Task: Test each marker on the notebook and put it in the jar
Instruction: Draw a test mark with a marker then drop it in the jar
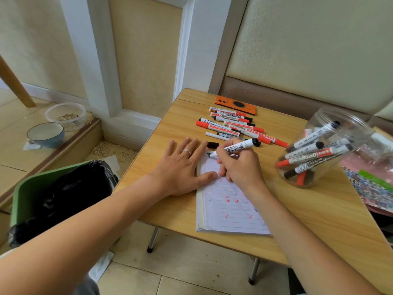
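Marker: a white-barrelled black whiteboard marker (238,148), pinched in the right hand (240,167), tip on the top edge of the lined paper notebook (229,209).
Notebook: open on the near part of the table, red and blue test marks on the page.
Left hand (180,167): spread flat, fingers straight, thumb pressing the page's left edge.
Cap: a loose black cap (213,145) just beyond the fingertips.
Jar: a clear plastic jar (323,147), right of the notebook, holding markers; one reads "WHITEBOARD".
Pile: red and black markers (234,126) farther back; one reads "MARKER".
Surface: a light wood-grain folding table (297,209).
Room: a green bin with a black liner (53,194) at left, tiled floor, cream wall.
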Tool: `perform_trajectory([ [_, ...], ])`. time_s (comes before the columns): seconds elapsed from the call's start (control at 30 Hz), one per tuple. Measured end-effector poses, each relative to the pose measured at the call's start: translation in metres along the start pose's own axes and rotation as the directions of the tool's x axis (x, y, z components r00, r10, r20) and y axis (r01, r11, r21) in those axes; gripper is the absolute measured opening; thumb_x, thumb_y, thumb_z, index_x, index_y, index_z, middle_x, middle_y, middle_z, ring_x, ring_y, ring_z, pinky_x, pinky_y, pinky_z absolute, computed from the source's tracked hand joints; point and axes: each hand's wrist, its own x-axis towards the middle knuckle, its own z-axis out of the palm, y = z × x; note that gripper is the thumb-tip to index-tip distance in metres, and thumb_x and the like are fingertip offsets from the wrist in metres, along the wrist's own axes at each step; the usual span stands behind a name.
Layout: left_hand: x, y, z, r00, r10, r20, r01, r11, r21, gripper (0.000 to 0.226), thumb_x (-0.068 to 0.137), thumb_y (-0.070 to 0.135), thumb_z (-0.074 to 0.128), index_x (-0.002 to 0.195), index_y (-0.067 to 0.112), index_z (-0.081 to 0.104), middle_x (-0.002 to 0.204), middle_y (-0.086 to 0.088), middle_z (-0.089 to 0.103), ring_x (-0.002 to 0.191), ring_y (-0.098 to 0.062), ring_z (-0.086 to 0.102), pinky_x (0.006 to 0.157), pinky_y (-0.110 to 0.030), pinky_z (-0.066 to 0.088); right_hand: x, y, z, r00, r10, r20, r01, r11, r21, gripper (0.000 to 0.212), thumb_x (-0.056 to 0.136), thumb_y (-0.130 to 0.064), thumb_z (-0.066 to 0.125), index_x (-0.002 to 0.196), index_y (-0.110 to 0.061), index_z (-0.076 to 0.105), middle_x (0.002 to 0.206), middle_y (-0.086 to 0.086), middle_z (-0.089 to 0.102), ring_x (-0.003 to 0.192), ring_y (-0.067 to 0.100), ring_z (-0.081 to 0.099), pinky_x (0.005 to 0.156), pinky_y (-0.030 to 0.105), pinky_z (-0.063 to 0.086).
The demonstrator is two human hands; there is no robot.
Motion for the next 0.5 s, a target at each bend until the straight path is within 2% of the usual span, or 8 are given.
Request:
perform_trajectory([
  [0.3,-0.0008,0.0008,-0.0026,1.0,0.014,0.02,-0.014,0.999,0.032,0.101,0.076,0.087,-0.007,0.161,0.031,-0.003,0.17,-0.004,-0.001,0.156,-0.022,-0.009,0.124,-0.052,-0.003,0.0015,-0.0008,0.0008,0.998,0.031,-0.056,-0.033,0.999,-0.037,0.015,0.097,-0.023,0.067,0.082,-0.02,0.066,0.061,0.007,0.069,0.049,0.025,0.065,0.044,0.026,0.045],
  [0.5,-0.0011,0.0011,-0.0029,1.0,0.01,0.024,-0.011,1.0,0.029,0.101,0.076,0.086,-0.006,0.161,0.031,-0.002,0.17,-0.004,0.0,0.156,-0.022,-0.009,0.124,-0.053,-0.002,0.0003,-0.002,0.0011,0.999,0.005,-0.033,-0.006,1.0,-0.012,0.01,0.098,-0.023,0.068,0.09,-0.019,0.067,0.066,0.005,0.069,0.05,0.021,0.066,0.043,0.027,0.046],
])
